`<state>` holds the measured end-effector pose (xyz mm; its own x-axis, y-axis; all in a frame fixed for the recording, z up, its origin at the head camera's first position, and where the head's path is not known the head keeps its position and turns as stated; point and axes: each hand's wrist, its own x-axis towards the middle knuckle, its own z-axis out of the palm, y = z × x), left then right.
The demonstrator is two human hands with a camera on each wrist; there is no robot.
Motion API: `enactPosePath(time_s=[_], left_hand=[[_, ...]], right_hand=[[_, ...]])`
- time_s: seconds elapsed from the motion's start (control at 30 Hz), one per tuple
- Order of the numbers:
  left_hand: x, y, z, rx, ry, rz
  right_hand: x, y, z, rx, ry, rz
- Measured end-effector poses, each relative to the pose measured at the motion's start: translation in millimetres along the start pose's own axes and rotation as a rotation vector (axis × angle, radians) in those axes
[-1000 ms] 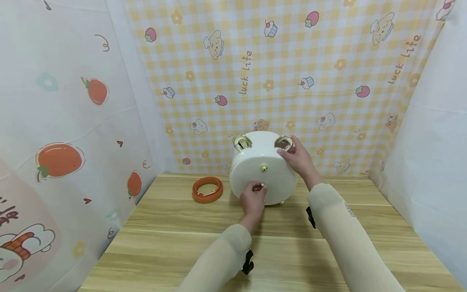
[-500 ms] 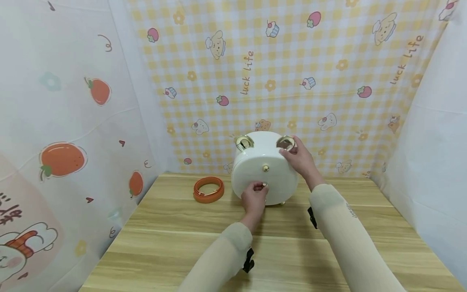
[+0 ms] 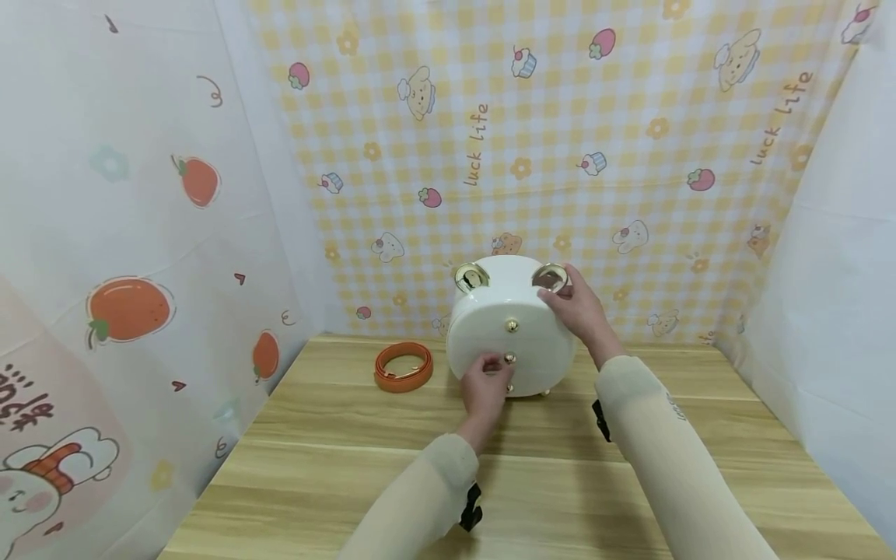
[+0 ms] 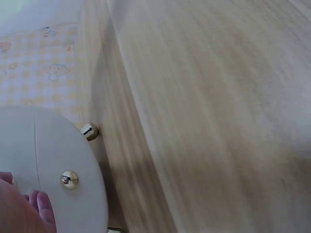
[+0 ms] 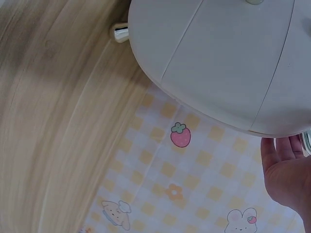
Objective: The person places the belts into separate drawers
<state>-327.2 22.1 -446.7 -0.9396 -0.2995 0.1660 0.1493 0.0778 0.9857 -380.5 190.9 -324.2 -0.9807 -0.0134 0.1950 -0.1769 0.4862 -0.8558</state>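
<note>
A white rounded jewelry box with gold ring ears stands on the table, its front carrying several gold knobs. My left hand is at the front, thumb and fingers parted beside the middle knob, which shows uncovered. In the left wrist view the left hand's fingertips lie near the white front, and the lower knob is free. My right hand grips the box's top right by the right ring ear, thumb in front. The right wrist view shows its fingers behind the top edge.
A coiled orange strap with a gold clasp lies left of the box on the wooden table. Close behind hangs a yellow checked cloth. White cloth walls stand at the left and right.
My left thumb and fingers have parted and come slightly away from the middle knob, which they pinched before. The right hand keeps its grip on the ear, and the box stands the same.
</note>
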Motion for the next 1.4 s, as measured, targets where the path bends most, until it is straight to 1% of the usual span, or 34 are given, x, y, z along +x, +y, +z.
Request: enactPosePath(time_s=[0.2, 0.4, 0.63, 0.7, 0.87, 1.13, 1.4], left_hand=[[-2.0, -10.8, -2.6, 0.007, 0.023, 0.018], [-6.9, -22.9, 0.7, 0.016, 0.053, 0.039], [-14.4, -31.4, 7.6, 0.035, 0.127, 0.055], [-16.2, -34.4, 9.7, 0.039, 0.145, 0.045], [-20.0, -41.5, 14.5, 0.028, 0.170, -0.013], [-21.6, -45.5, 20.6, 0.019, 0.203, -0.038], [-20.1, -49.4, 22.8, 0.032, 0.205, -0.083]], right_hand=[[1.0, 0.0, 0.4, 0.002, 0.003, 0.009], [1.0, 0.4, -0.3, 0.007, 0.004, 0.013], [1.1, 2.5, -1.8, 0.007, 0.006, 0.015], [1.0, 2.5, -1.8, 0.008, 0.008, 0.015], [0.9, 3.0, -1.7, 0.011, 0.011, 0.017], [0.1, 1.8, -1.4, 0.021, 0.001, 0.026], [-1.3, -1.4, 0.2, 0.025, -0.001, 0.022]])
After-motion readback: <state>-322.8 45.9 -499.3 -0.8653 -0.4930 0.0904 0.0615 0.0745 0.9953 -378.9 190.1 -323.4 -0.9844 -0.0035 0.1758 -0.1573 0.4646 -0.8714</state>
